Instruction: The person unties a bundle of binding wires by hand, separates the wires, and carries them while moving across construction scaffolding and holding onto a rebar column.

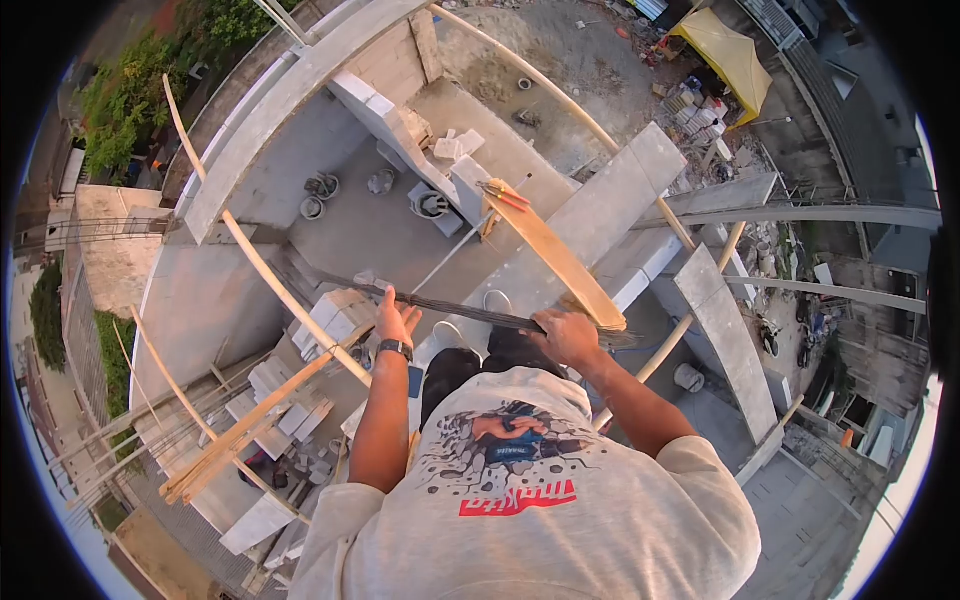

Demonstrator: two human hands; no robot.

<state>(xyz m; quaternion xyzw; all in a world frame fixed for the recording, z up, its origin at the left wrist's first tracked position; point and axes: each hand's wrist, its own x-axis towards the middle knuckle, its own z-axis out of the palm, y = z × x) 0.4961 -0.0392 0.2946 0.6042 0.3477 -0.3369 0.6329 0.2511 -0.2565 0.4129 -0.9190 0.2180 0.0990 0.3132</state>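
Observation:
A bundle of thin dark wires (465,312) stretches across in front of my body. My right hand (568,338) is wrapped round its right part, with loose ends fanning out beyond the fist. Against the left part of the bundle rests my left hand (396,322), its fingers spread and pointing away from me, a watch on the wrist. Just past my right hand lies a long wooden plank (560,262), with pliers with red handles (508,196) on its far end.
Bamboo poles (265,270) cross on both sides. Concrete beams (600,210) and wall tops run around me, high above a lower floor with buckets (312,208). Wooden strips (250,425) lie at the left. A yellow canopy (722,62) stands far right.

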